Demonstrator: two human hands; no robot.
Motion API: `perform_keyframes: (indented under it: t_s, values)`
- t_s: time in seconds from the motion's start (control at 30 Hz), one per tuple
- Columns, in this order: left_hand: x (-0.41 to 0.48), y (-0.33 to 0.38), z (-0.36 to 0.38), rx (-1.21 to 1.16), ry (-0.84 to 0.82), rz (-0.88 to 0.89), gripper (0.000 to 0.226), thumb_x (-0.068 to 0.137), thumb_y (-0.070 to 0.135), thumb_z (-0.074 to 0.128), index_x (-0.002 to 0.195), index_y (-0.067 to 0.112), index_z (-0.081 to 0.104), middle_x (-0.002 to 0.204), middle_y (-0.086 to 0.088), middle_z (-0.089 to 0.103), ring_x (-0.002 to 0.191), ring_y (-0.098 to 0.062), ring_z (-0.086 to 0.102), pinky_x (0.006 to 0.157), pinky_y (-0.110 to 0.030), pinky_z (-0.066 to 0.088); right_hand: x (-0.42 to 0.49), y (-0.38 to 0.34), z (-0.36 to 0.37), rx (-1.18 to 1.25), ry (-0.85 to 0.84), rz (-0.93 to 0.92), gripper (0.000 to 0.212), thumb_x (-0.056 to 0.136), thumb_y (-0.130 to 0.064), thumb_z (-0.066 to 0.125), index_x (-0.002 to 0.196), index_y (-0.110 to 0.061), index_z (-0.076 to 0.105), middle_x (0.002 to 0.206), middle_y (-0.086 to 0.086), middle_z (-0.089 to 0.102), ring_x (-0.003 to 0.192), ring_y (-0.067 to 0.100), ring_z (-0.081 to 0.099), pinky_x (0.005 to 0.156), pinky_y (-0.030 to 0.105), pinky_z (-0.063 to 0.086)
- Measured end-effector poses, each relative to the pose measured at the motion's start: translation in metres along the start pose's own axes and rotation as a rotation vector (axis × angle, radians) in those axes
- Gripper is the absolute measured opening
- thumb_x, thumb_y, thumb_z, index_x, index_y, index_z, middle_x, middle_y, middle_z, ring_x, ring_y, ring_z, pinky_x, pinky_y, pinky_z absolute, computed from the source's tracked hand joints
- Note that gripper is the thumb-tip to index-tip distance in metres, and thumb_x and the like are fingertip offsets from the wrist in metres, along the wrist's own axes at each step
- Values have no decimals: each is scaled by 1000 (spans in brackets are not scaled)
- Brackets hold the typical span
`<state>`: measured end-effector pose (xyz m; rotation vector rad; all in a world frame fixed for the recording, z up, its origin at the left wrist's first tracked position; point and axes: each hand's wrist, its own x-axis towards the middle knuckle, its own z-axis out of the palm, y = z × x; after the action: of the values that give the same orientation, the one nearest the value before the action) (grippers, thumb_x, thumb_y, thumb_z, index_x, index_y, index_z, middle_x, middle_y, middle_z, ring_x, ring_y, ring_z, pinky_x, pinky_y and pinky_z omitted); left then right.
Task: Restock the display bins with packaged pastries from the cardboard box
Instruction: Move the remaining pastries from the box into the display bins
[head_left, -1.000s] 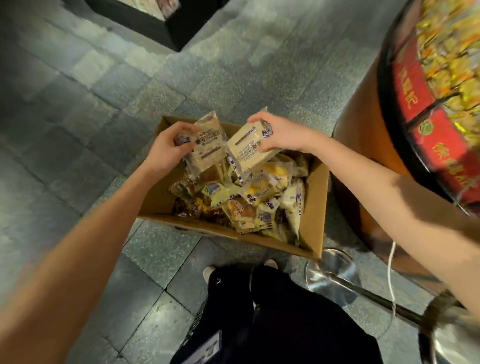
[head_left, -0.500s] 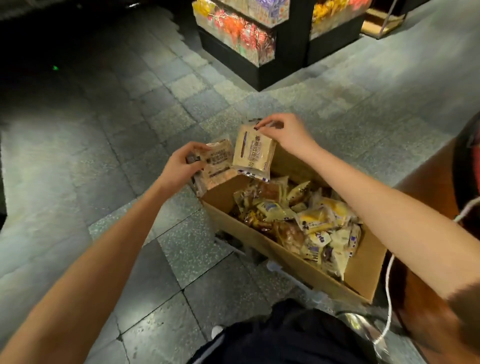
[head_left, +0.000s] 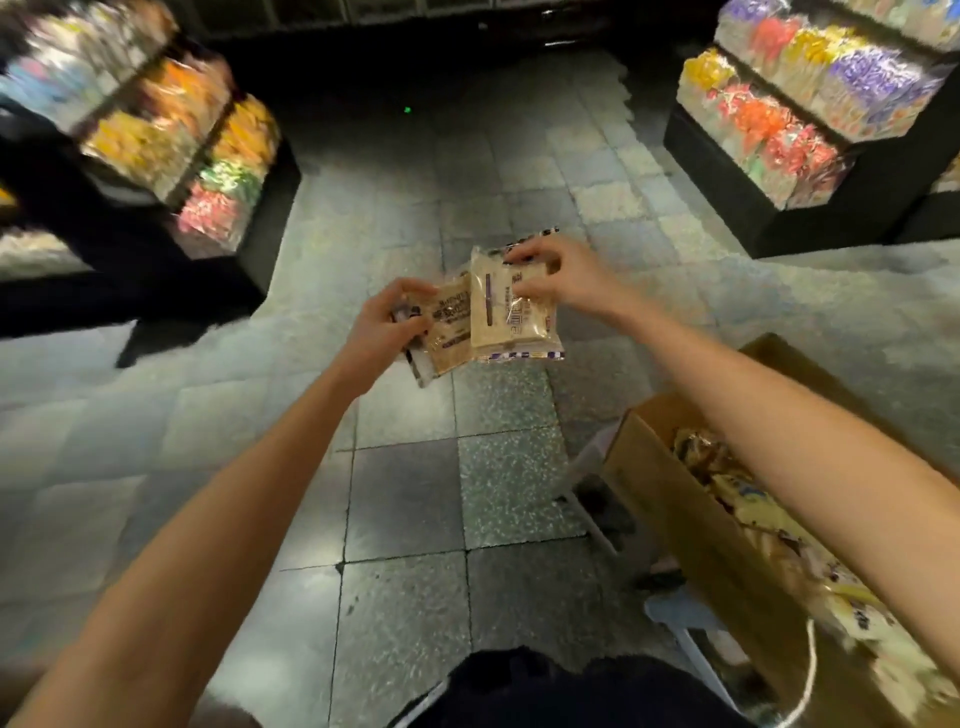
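Note:
My left hand (head_left: 382, 325) grips a pale packaged pastry (head_left: 448, 330) by its left edge, out in front of me above the floor. Overlapping it on the right is a second, larger pastry packet (head_left: 514, 317), which my right hand (head_left: 558, 278) pinches at its top. The cardboard box (head_left: 691, 519) stands at the lower right, partly under my right forearm, and holds several more wrapped pastries (head_left: 753, 506). Display bins (head_left: 171, 135) with colourful packets stand at the upper left, and another tiered display (head_left: 795, 104) at the upper right.
Grey tiled floor (head_left: 410, 499) stretches between the two dark-based displays. The box sits on a low stand (head_left: 592, 483) with pale legs. My dark trousers (head_left: 561, 686) show at the bottom edge. A white cord (head_left: 808, 670) hangs at the lower right.
Both hands have lifted their packets out of the box and carried them left and forward. My view has swung left, so the box now sits at the lower right and the displays appear.

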<state>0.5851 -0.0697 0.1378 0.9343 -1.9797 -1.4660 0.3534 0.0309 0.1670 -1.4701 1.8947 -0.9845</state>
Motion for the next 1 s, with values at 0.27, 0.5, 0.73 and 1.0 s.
perform_keyframes:
  t_s: [0.27, 0.5, 0.73, 1.0]
  values:
    - [-101, -56, -162, -6, 380, -159, 32, 92, -3, 54, 98, 27, 60, 121, -11, 58, 96, -23, 66, 68, -27, 58, 84, -114, 154, -98, -412, -173, 30, 92, -14, 62, 120, -22, 61, 107, -13, 56, 92, 9, 62, 57, 13, 49]
    - [-206, -101, -246, -27, 676, -267, 35, 90, -5, 55, 100, 27, 60, 116, -3, 62, 99, -27, 65, 83, -42, 57, 106, -192, 291, -173, -683, -400, 27, 94, -10, 60, 120, -16, 63, 118, -3, 58, 100, 12, 59, 68, 12, 45]
    - [-299, -131, -306, 54, 972, -363, 39, 88, -8, 57, 99, 29, 60, 104, 6, 63, 78, -5, 62, 71, -23, 57, 119, -253, 411, -252, -990, -676, 26, 95, -14, 61, 119, -22, 63, 123, -5, 60, 106, 8, 57, 85, 16, 47]
    - [-400, -138, -320, -3, 1384, -525, 36, 88, -12, 57, 102, 21, 62, 112, -4, 61, 86, 0, 63, 72, -15, 52, 100, -322, 535, -125, -1266, -855, 25, 98, -10, 52, 122, -17, 58, 118, -7, 57, 97, -3, 56, 79, 12, 50]
